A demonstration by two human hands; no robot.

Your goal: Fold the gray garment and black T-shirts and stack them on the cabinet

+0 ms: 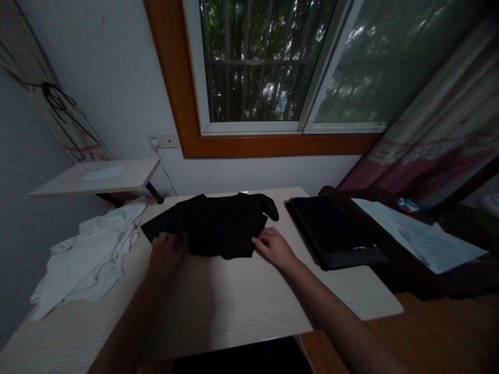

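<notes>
A black shirt (222, 228) lies spread on the pale wooden table (241, 301), its neck side toward the wall and one sleeve bent at the right. My left hand (167, 250) is closed at the shirt's lower left edge, with its fingertips partly hidden in shadow. At the lower right edge, my right hand (276, 248) pinches the cloth between thumb and fingers. Between the two hands the shirt's near edge rests on the tabletop, a little uneven.
A crumpled white garment (93, 254) lies at the left, beside a small raised shelf (101, 175) with a paper on it. To the right sits a flat stack of dark folded cloth (331, 228). Beyond it, a dark piece of furniture holds a pale sheet (417, 234).
</notes>
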